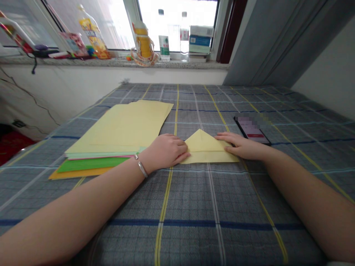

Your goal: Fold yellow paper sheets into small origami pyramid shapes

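Observation:
A pale yellow sheet of paper (206, 144), folded to a peak at the far side with a straight band along the near edge, lies flat on the checked cloth. My left hand (169, 149) rests on its left corner, fingers curled together over the paper and hiding that corner. On the opposite side, my right hand (240, 145) lies with fingers stretched and thumb apart, touching the right slope and covering part of that corner. A silver open bangle (142, 169) circles my left wrist.
Left of my hands is a stack of coloured paper (119, 125), yellow on top, green and orange below. A phone (252, 130) lies beyond my right hand. Bottles, a yellow flask (143, 40) and boxes (199, 40) line the windowsill (116, 62). A grey curtain (266, 44) hangs at right.

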Action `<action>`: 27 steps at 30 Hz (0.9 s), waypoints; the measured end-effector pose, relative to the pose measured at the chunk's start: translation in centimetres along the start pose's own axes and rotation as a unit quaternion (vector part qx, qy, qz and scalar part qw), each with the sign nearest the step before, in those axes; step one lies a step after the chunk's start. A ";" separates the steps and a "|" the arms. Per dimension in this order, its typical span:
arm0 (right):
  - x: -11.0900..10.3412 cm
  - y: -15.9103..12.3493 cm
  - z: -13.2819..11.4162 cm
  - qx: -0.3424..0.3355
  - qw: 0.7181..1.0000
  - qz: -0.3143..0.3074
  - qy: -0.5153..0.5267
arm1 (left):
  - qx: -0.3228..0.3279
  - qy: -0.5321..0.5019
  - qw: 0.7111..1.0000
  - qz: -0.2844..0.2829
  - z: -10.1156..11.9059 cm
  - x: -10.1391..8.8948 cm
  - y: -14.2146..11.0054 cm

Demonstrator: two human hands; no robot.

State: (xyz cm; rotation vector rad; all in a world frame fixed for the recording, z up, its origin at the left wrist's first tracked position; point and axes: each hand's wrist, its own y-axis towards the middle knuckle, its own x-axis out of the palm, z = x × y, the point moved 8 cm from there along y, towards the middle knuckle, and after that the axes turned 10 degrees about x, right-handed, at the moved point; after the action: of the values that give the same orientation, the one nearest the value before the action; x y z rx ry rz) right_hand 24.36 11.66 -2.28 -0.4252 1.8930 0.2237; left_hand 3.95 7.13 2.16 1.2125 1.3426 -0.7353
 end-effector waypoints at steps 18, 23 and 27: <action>-0.7 1.6 -1.6 0.069 0.988 0.140 -0.021 | 0.041 -0.015 0.998 -0.035 0.8 2.7 0.6; -0.6 1.5 0.0 0.150 0.973 0.136 0.108 | 0.026 0.003 0.999 -0.032 0.9 2.1 0.6; -0.5 0.8 1.6 0.220 0.931 0.149 0.252 | 0.007 0.025 1.000 -0.016 0.8 1.6 0.6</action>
State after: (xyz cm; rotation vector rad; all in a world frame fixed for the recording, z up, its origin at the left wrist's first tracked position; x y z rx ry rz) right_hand 25.56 13.05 -2.42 0.1327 2.4316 -0.1301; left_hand 4.98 6.89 0.63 1.2295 1.4031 -0.7427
